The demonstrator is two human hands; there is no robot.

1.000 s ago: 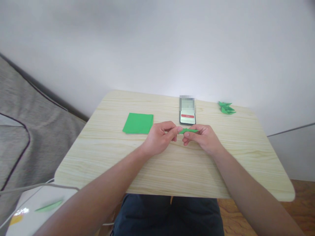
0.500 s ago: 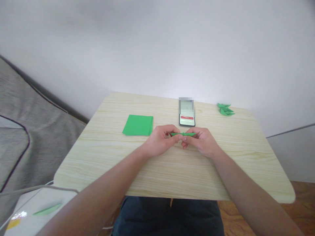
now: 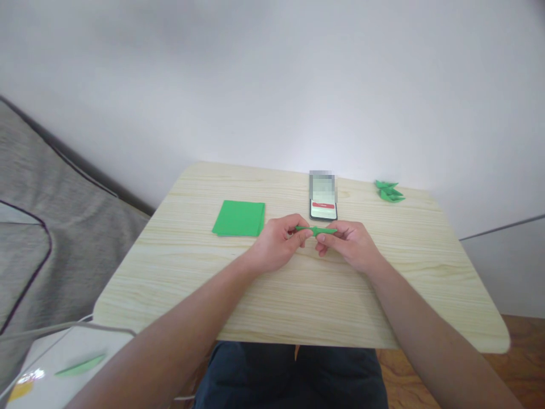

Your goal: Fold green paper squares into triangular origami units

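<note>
Left hand (image 3: 280, 244) and right hand (image 3: 351, 243) pinch folded green paper (image 3: 315, 230), partly covering it.

The left hand (image 3: 281, 243) and right hand (image 3: 349, 244) pinch a narrow folded green paper (image 3: 315, 230) between thumbs and fingers, above a wood-grain table (image 3: 323, 301). A stack of green paper sheets (image 3: 239, 218) lies near the left hand; a smartphone (image 3: 323, 196) lies just beyond the hands, and folded green paper pieces (image 3: 389, 192) sit far right.

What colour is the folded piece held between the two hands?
The folded piece is green, seen best in the head view.
</note>
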